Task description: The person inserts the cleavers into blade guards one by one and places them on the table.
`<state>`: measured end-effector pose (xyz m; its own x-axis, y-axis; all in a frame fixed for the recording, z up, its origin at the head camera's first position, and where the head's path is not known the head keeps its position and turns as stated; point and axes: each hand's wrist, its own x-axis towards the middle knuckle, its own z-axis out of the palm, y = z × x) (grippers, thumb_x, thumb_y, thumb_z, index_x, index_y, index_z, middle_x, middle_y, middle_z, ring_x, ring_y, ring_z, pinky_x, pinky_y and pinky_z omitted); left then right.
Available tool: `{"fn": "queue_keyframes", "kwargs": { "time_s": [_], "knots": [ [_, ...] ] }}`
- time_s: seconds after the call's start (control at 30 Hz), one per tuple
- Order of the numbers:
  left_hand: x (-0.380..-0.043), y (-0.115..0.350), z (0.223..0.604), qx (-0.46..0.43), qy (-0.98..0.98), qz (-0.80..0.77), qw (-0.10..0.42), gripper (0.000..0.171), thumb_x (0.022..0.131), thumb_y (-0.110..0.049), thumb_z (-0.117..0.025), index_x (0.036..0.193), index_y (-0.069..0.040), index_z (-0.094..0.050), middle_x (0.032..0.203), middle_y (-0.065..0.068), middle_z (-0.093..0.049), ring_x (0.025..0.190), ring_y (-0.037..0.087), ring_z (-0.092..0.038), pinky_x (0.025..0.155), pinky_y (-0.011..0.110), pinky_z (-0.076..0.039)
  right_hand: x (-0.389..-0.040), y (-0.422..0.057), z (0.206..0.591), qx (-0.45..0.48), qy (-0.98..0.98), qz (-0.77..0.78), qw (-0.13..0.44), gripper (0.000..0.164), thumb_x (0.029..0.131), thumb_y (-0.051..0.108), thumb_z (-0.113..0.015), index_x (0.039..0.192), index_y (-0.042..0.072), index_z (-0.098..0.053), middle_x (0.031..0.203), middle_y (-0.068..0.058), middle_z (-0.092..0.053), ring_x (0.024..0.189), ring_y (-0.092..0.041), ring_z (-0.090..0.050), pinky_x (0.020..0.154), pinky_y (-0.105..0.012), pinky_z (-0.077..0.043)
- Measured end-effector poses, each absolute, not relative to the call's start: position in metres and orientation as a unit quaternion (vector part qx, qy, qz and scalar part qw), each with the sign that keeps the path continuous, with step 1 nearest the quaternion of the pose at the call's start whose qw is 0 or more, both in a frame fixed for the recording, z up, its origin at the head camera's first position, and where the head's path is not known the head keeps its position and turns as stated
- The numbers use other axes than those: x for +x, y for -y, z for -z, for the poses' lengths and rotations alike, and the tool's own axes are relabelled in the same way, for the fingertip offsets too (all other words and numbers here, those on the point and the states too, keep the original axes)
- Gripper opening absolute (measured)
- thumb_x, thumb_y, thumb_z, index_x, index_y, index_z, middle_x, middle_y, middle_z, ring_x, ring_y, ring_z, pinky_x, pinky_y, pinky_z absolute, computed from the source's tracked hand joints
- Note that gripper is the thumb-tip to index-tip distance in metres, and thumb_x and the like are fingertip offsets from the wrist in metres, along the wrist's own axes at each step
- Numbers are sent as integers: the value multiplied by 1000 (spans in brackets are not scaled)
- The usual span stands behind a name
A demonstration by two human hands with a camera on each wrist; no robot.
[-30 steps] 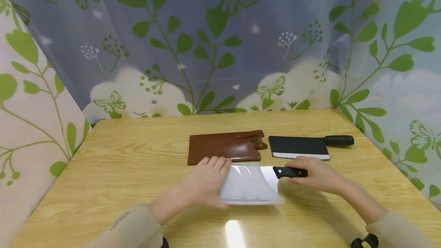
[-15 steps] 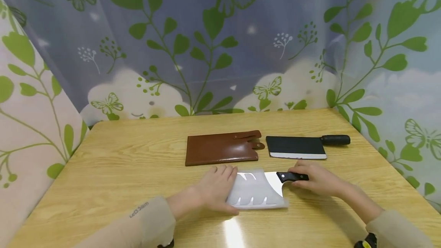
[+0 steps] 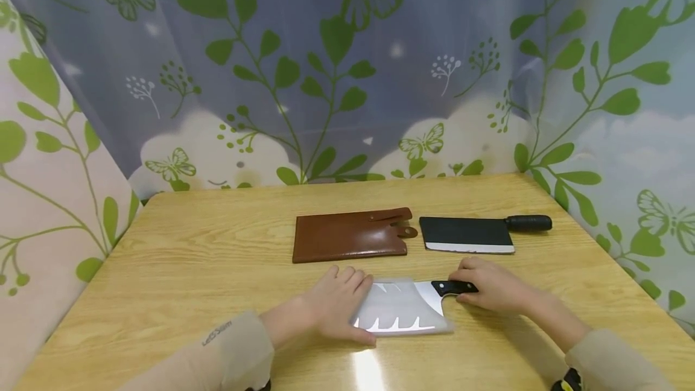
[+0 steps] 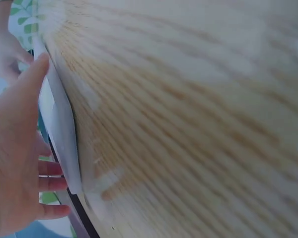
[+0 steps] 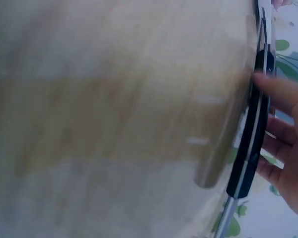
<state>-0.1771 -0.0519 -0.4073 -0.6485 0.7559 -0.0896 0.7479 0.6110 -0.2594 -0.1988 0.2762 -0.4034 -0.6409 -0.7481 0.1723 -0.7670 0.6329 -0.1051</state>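
Knife (image 3: 428, 295) with the black handle (image 3: 455, 287) lies across the middle in front of me, low over the surface (image 3: 190, 294); whether its whole length touches, I cannot tell. Most of its blade is inside a whitish cover (image 3: 395, 309), and only the part near the handle is bare.

My left fingers (image 3: 359, 289) are spread over the far end of the cover, with the thumb at the near edge, so they hold it across. My right fingers (image 3: 464, 274) pinch the handle. How hard each side presses, I cannot tell.

I judge that my left thumb is in the more doubtful place. The cutting edge seems to face me, and the cover looks thin; strong pressing there could let the edge come through. If I pull the handle while the left side is loose, the cover may slip along, or come off with a jerk, and the bare blade would swing.

Another danger is behind my right knuckles: the black cleaver (image 3: 466, 234) lies uncovered, its bright strip turned toward me and just beside them. A careless backward move could touch it. The brown sheath (image 3: 347, 235) is near also, and a sideways push could shift it against the cleaver.
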Motion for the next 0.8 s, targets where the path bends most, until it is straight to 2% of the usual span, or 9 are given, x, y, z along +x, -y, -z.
{"fn": "queue_keyframes", "kwargs": {
  "time_s": [0.2, 0.3, 0.4, 0.6, 0.8],
  "knots": [
    [-182, 61, 408, -409, 900, -139, 55, 98, 78, -81, -23, 141, -6, -35, 133, 9, -43, 119, 24, -40, 96, 44, -34, -202, -282, 401, 419, 897, -89, 113, 21, 79, 26, -72, 92, 10, -69, 87, 5, -56, 78, -11, -53, 67, -32, -47],
    [-191, 69, 405, -390, 905, -148, 82, 94, 79, -79, -26, 136, -6, -41, 125, 7, -48, 112, 23, -43, 92, 41, -35, -206, -290, 399, 389, 905, -82, 148, 16, 78, 22, -73, 88, 11, -70, 83, 6, -57, 74, -12, -53, 63, -31, -47],
    [-202, 81, 401, -364, 916, -134, 98, 88, 81, -76, -32, 129, -4, -47, 121, 8, -51, 110, 25, -45, 93, 43, -35, -211, -302, 398, 348, 919, -81, 167, 14, 77, 18, -73, 88, 10, -70, 81, 6, -56, 72, -13, -54, 61, -31, -47],
    [-229, 104, 395, -308, 936, -116, 127, 84, 78, -73, -45, 120, 0, -49, 114, 14, -52, 105, 30, -47, 91, 48, -36, -224, -326, 392, 318, 921, -59, 217, 20, 71, 11, -76, 87, 3, -69, 80, -5, -61, 72, -23, -59, 59, -36, -49],
    [-254, 117, 393, -266, 950, -119, 108, 92, 74, -75, -49, 126, 1, -44, 120, 17, -49, 111, 34, -46, 93, 52, -35, -237, -347, 385, 266, 938, -14, 221, 30, 70, 13, -77, 95, -1, -67, 87, -14, -61, 78, -35, -59, 62, -47, -48]
  ]
}}
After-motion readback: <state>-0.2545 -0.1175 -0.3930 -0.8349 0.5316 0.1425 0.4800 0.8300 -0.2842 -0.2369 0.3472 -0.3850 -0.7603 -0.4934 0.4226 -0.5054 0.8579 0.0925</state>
